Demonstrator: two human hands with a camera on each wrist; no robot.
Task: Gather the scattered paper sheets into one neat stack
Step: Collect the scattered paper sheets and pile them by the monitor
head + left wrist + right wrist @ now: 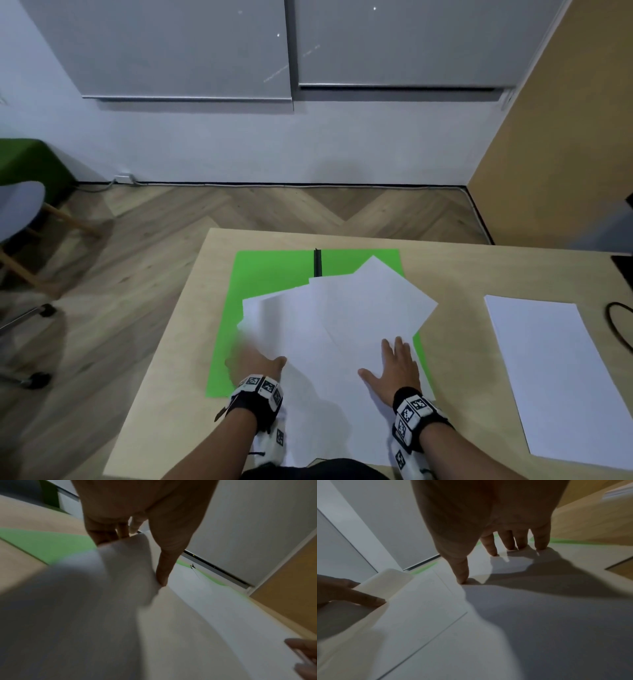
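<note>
We see the left hand (255, 365) pinching the curled-up edge of the white paper sheets (339, 325) that lie fanned out over the green mat (274, 270) on the table (455, 270), while the right hand (397, 368) lies flat and open on them, and another white stack (548, 370) sits off to the right

Sheets (342, 318) fanned on mat (270, 270) mid-table (455, 267); separate stack (555, 373) to their right.
</note>
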